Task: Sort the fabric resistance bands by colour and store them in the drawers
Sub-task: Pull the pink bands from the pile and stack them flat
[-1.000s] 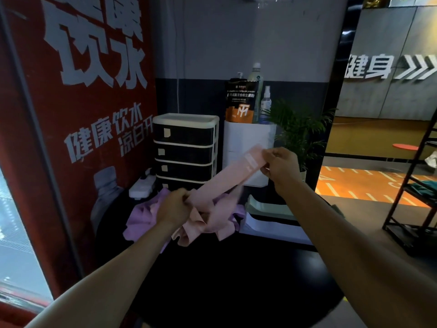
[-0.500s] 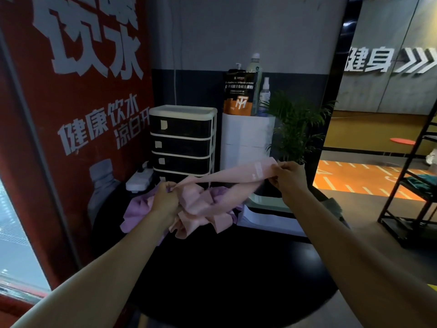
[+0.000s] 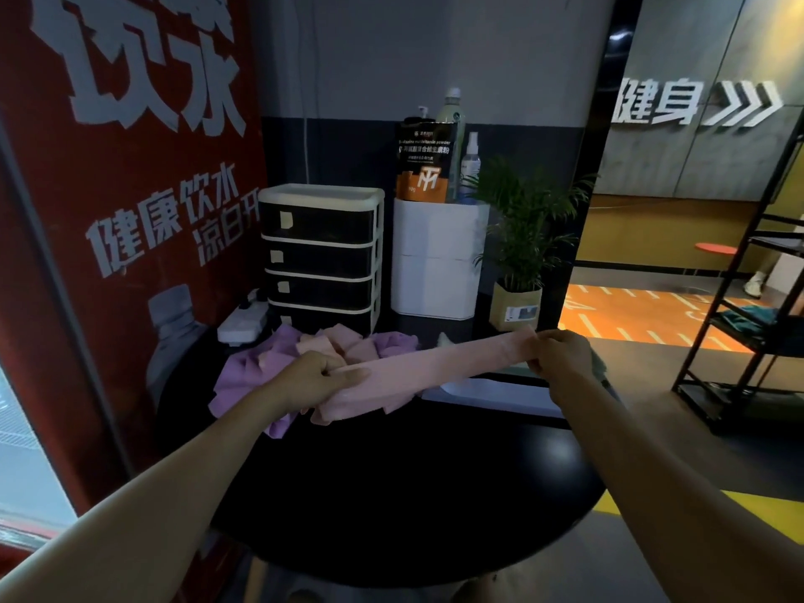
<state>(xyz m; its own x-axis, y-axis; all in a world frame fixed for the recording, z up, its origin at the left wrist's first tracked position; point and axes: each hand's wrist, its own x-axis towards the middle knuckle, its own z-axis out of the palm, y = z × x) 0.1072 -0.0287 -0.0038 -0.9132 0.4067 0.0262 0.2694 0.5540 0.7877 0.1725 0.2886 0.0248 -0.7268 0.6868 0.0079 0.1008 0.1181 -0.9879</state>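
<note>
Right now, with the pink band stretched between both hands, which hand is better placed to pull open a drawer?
Probably the left hand: it grips the pink band just in front of the drawer unit. The right hand pinches the other end farther right, nearer the potted plant.

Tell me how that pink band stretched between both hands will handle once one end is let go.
The pink band probably flops: similar bands lie crumpled in the pile. It looks light, held level by the left hand and right hand. Its flat fabric shouldn't roll.

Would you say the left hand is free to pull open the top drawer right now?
Probably not yet: the left hand and right hand both grip the pink band, and the top drawer stands behind the pile.
</note>
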